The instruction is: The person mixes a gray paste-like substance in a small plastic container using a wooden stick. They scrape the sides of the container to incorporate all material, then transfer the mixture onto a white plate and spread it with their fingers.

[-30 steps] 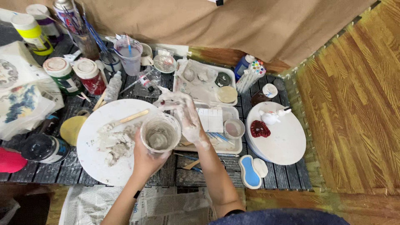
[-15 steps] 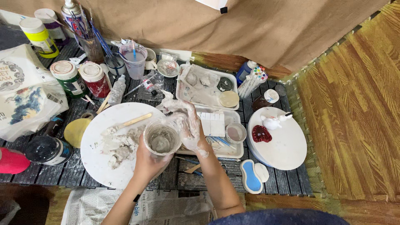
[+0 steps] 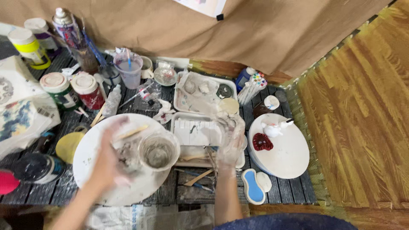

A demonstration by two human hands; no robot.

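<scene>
Two round white boards on the slatted table: the left board (image 3: 91,149) is smeared with grey paste, the right board (image 3: 289,153) carries one red blob and one small white figurine. One clear plastic cup (image 3: 158,150), cloudy inside, sits in the left hand (image 3: 106,164), which wraps it from the left. The right hand (image 3: 231,142), paste-coated and fingers loosely spread, rests over the rectangular white palette tray (image 3: 196,133), holding nothing.
</scene>
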